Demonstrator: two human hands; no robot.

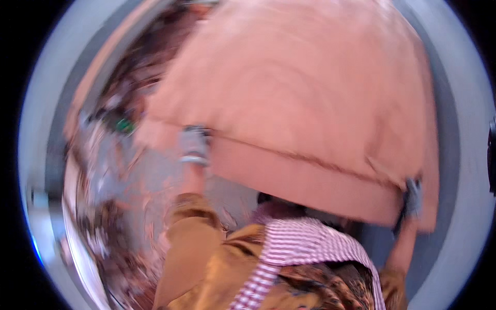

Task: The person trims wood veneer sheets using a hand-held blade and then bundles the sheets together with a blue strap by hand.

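Observation:
A large, flat, pinkish-tan sheet [289, 88] spreads out in front of me; whether it is veneer, board or card I cannot tell. Its near edge runs slantwise between my hands, and a strip of similar pinkish-tan material [289, 181] shows below that edge. My left hand [195, 142], in a grey work glove, is closed on the near edge toward the left. At the near right corner my right hand [412, 199], also gloved, grips the same edge. Fingertips of both hands are partly hidden, and motion blurs the picture.
Torn reddish-brown strips and scraps [150, 62] lie heaped at the far left, with a small green object [124, 125] beside them. More scraps litter the grey floor [150, 175] at the left. A grey band [448, 129] runs along the sheet's right side.

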